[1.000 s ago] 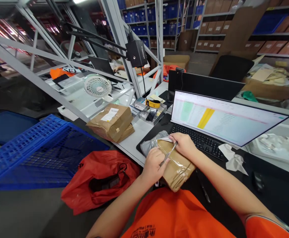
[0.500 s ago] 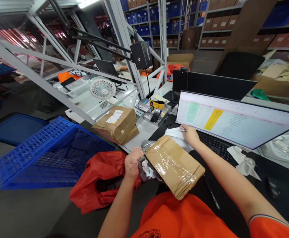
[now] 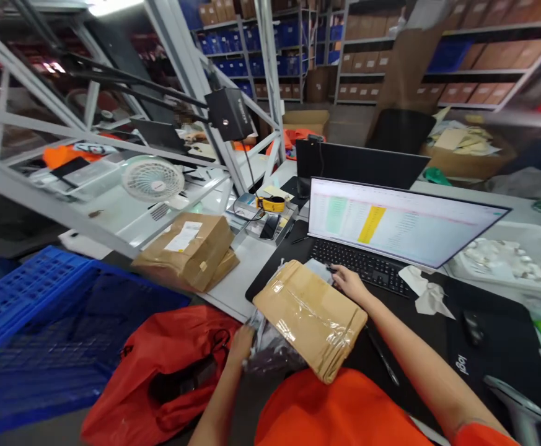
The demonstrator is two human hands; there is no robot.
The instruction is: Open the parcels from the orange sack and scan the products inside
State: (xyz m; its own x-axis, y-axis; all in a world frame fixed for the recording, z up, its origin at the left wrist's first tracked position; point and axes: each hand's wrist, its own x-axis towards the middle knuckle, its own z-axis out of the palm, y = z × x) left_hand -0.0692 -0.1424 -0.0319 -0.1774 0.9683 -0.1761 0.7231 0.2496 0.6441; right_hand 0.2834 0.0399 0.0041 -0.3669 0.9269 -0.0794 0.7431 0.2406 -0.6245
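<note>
As we logged this frame, the person's left hand [image 3: 240, 347] was low by the desk edge, fingers pointing down at a crumpled grey plastic wrapping [image 3: 270, 354]; we could not tell whether they gripped it or only touched it. The right hand [image 3: 350, 284] lay over the black desk mat [image 3: 488, 347] just in front of the keyboard [image 3: 360, 269], curled and partly closed, its fingertips [image 3: 333, 270] at a white paper slip [image 3: 319, 270]; whether it actually pinched the slip we could not say (too small, sorry).

The brown kraft parcel [image 3: 310, 319], bound with clear tape, sat between the two hands, touching neither as far as we could see. It lay tilted, its upper end by the slip and its lower corner over the person's orange shirt [image 3: 335, 412]; what bore it up was hidden.

Around that, a second kraft parcel [image 3: 184, 251] with a white label lay on the white desk [image 3: 237, 272], left of the keyboard. A red bag [image 3: 158, 371] sat below the desk edge beside a tilted blue plastic crate [image 3: 33, 328]. On the mat were a pen [image 3: 382, 358], crumpled white tissue [image 3: 426, 292] and a mouse [image 3: 472, 328], with a barcode scanner [image 3: 514, 402] at the lower right. A monitor [image 3: 404, 223] showing a spreadsheet stood behind the keyboard.
</note>
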